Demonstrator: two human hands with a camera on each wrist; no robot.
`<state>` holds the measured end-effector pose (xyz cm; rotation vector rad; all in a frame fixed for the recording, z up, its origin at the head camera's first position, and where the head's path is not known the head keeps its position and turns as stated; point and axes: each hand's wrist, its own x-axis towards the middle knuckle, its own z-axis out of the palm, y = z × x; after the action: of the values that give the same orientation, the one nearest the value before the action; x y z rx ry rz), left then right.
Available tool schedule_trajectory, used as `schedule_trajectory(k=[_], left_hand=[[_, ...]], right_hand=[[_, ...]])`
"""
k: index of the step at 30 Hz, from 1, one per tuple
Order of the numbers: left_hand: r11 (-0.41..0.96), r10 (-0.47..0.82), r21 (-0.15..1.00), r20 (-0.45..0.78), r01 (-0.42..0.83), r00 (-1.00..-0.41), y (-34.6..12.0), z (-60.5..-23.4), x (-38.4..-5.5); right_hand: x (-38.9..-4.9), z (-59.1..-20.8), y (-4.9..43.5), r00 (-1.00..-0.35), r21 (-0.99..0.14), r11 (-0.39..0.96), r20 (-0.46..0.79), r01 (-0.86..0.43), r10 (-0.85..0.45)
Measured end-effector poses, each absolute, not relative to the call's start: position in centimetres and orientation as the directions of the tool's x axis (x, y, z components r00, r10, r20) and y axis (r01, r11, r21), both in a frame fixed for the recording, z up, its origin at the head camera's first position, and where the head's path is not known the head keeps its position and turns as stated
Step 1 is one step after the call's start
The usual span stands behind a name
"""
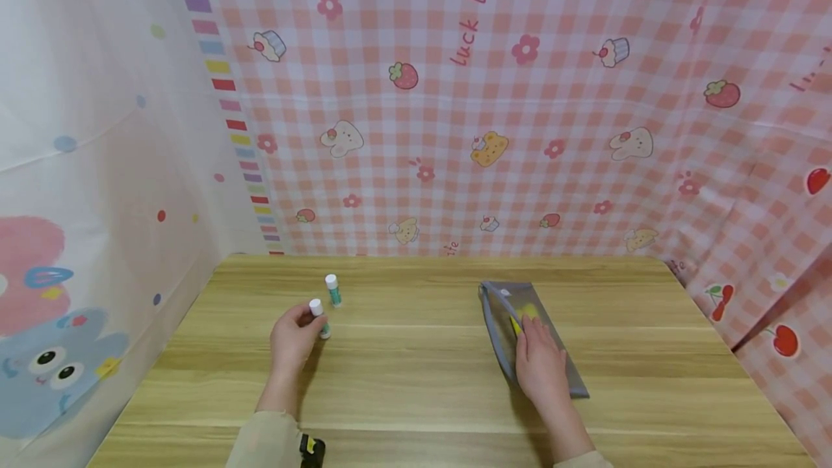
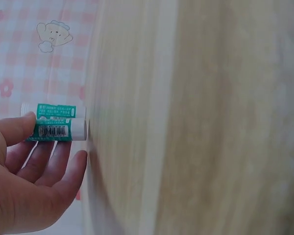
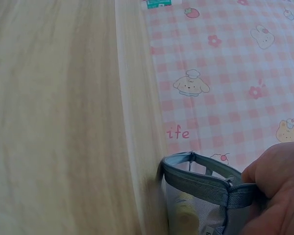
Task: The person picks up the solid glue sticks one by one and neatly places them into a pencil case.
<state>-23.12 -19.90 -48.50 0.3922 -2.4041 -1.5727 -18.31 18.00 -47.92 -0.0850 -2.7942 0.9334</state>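
Note:
My left hand pinches a green-and-white glue stick between thumb and fingers; it stands upright with its white cap up. Just behind it on the table is a second glue stick, also upright and not touched by the hand in the head view. On the right, my right hand grips the rim of a grey mesh zip pouch. The pouch's mouth gapes toward the left. Something yellow shows inside, partly covered by the pouch and hand, so its kind is unclear.
A wood-grain table carries everything. Behind it hangs a pink checked curtain, which continues on the right. A white patterned curtain hangs along the left. A black device sits at the left wrist.

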Motion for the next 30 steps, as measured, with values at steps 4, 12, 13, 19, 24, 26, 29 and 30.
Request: schedule_trajectory(k=[4,12,13,19,24,26,29,30], left_hand=[[0.370,-0.338,0.925,0.052,-0.081,-0.940,-19.5,-48.3,-23.1],[0.258,-0.285,0.965,0.026,-0.051,-0.958,-18.3,-47.9,-23.2],[0.256,-0.280,0.966,0.028,-0.046,-0.960,-18.1,-47.9,-23.2],[0.233,-0.240,0.972,0.024,-0.034,-0.970,-16.9,-47.3,-23.2],[0.208,-0.212,0.978,0.025,-0.020,-0.977,-15.8,-47.1,-23.2],[0.198,-0.204,0.980,0.032,-0.009,-0.978,-15.3,-47.0,-23.3],[0.184,-0.193,0.983,0.046,0.010,-0.980,-14.6,-46.9,-23.3],[0.179,-0.188,0.984,0.046,0.012,-0.981,-14.3,-46.8,-23.2]], right_hand=[[-18.3,-47.8,18.0,-0.980,-0.600,0.800,0.164,-0.006,0.116],[-18.3,-47.9,18.0,-0.979,-0.602,0.798,0.167,-0.007,0.118],[-18.3,-47.9,18.0,-0.978,-0.601,0.799,0.170,-0.008,0.118],[-18.3,-47.8,18.0,-0.977,-0.603,0.798,0.173,-0.009,0.120],[-18.3,-47.8,18.0,-0.978,-0.604,0.797,0.173,-0.010,0.120],[-18.3,-47.8,18.0,-0.977,-0.603,0.798,0.176,-0.011,0.120],[-18.2,-47.9,18.0,-0.976,-0.603,0.798,0.181,-0.011,0.124],[-18.2,-47.9,18.1,-0.975,-0.603,0.798,0.181,-0.010,0.125]])
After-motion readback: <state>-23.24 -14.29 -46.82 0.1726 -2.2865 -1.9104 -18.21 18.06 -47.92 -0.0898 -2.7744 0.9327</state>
